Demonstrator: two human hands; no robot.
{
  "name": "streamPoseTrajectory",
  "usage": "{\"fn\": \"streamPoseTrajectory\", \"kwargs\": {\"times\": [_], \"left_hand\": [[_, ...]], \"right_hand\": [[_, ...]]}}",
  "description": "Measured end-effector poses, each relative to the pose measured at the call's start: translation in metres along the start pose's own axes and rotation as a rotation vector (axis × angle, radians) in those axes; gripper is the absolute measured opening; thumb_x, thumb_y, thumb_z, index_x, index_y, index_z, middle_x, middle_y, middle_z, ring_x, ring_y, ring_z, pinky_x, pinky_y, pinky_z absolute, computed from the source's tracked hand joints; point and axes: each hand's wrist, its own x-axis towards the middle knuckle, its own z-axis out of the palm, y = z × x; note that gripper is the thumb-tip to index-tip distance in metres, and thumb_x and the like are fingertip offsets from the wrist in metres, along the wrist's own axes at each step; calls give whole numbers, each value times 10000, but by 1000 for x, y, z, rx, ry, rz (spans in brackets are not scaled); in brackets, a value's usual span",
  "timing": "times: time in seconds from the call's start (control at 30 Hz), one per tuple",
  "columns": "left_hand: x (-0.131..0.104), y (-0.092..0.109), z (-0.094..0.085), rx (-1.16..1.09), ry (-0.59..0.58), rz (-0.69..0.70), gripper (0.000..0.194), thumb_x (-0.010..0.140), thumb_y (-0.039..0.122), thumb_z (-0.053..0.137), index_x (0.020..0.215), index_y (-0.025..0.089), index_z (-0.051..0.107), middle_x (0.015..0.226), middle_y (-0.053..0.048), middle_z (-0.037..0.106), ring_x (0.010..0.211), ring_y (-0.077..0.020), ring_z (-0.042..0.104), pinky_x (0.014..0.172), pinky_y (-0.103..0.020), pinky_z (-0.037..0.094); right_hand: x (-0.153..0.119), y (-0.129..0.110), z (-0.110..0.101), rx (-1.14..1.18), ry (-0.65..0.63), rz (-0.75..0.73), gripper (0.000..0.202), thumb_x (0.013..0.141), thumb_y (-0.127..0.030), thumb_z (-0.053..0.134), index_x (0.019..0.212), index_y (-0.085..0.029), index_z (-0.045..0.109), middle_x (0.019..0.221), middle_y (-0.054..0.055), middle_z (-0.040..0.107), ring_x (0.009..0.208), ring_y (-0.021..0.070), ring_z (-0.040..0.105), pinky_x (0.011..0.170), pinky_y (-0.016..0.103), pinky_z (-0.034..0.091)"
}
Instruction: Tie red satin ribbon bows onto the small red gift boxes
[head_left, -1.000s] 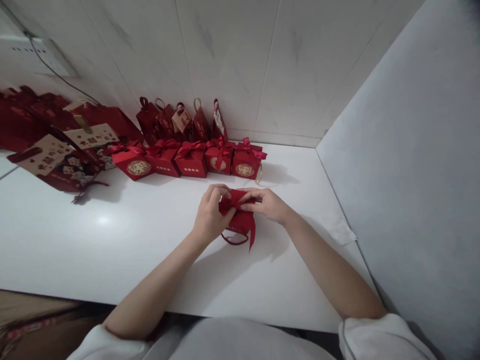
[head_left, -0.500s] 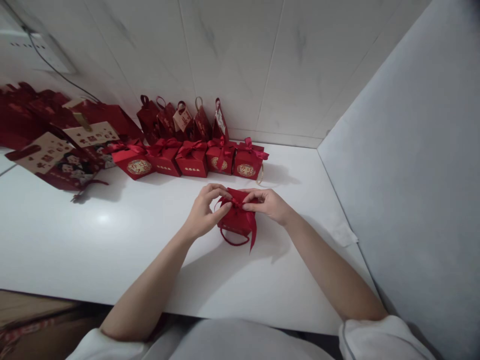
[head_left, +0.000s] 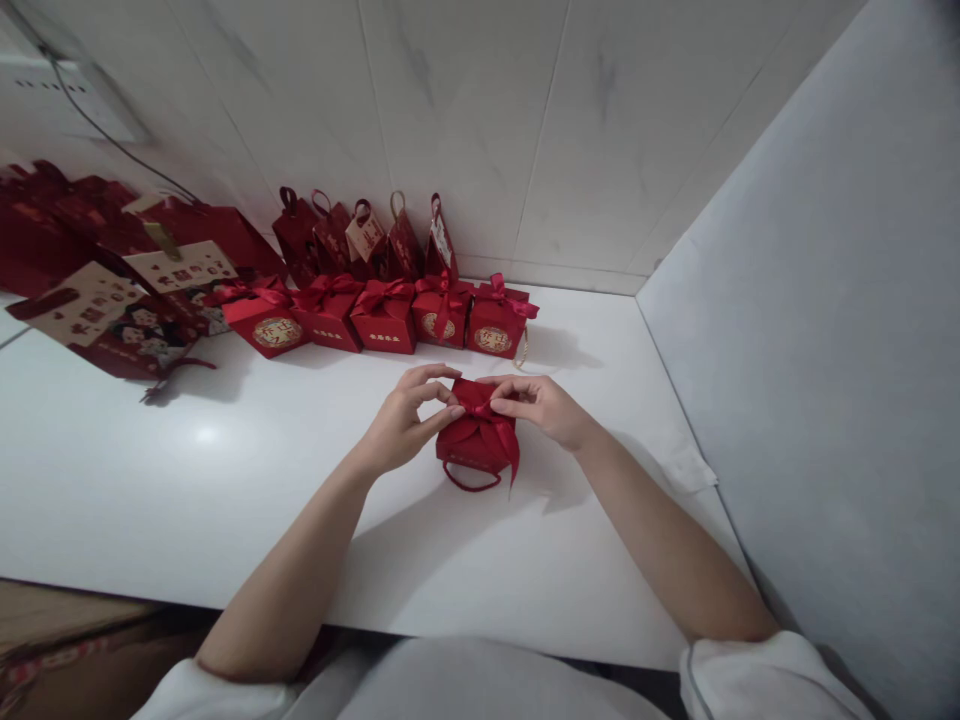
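Observation:
A small red gift box [head_left: 469, 450] stands on the white table, with a red cord handle looped at its near side. On its top is a red ribbon [head_left: 495, 432] tied in a bow, one tail hanging over the near right side. My left hand [head_left: 409, 418] pinches the bow's left part between thumb and fingers. From the right, my right hand [head_left: 541, 408] pinches the bow near its knot, its other fingers along the box's back edge.
Behind the hands stands a row of red boxes with bows [head_left: 384, 325], and behind it several small red bags [head_left: 365, 240]. Larger red bags [head_left: 142, 335] stand at the left. A white tissue [head_left: 688, 468] lies by the right panel [head_left: 840, 330].
My left hand has shifted slightly left, drawing the ribbon. The bow's loops look wider over the box top, and the box sits slightly farther right.

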Motion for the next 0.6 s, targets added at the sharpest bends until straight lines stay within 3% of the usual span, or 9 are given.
{"fn": "streamPoseTrajectory", "kwargs": {"times": [0.37,0.6], "left_hand": [[0,-3,-11,67,-70,29,192,935,349,555,829,211,636,1431,-68,518,1382,-254,400,1128,-507,352],[0,-3,-19,96,-69,57,161,920,317,564,857,210,667,1427,-80,526,1328,-262,477,1087,-495,416]], "right_hand": [[-7,-17,-7,-54,56,68,169,777,-367,728,725,-209,692,1316,64,631,1234,250,551,1065,417,366],[-8,-13,-13,-125,132,119,156,793,-330,690,697,-208,675,1302,57,640,1172,247,592,1055,440,376]]}}
